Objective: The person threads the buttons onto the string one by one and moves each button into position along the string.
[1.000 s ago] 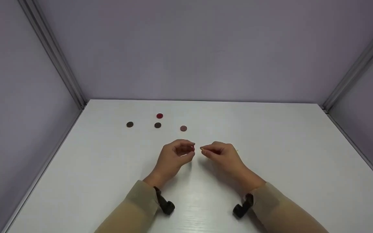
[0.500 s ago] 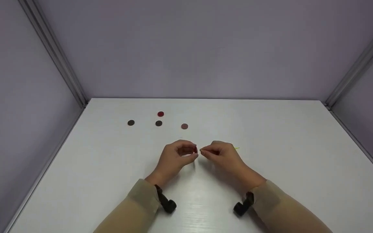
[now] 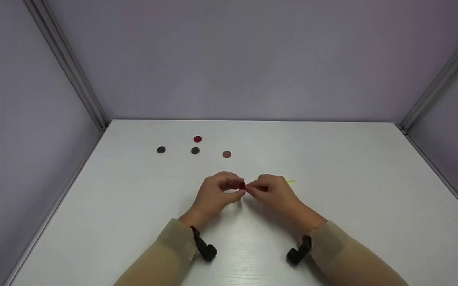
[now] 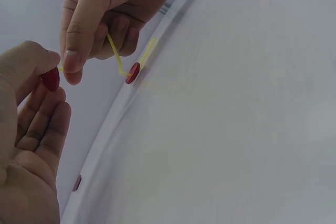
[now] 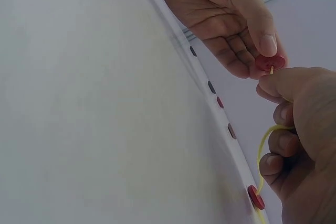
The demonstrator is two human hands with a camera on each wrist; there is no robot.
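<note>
My left hand (image 3: 237, 188) pinches a small red button (image 3: 242, 185) between thumb and forefinger, just above the white table (image 3: 332, 222). Right beside it, my right hand (image 3: 250, 187) pinches the tip of a thin yellow thread (image 5: 266, 135). The right wrist view shows that tip touching the face of the red button (image 5: 269, 63). A second red button (image 4: 133, 73) hangs on the thread below my right hand, and the thread's tail (image 3: 290, 181) lies on the table behind that hand.
Several loose buttons lie at the back left of the table: a dark one (image 3: 161, 149), a red one (image 3: 197, 139), another dark one (image 3: 195, 150) and a brownish one (image 3: 226, 154). Lilac walls enclose the table on three sides.
My hands have closed the small gap between them. The thread tip now meets the red button, which was apart from it a second ago.
</note>
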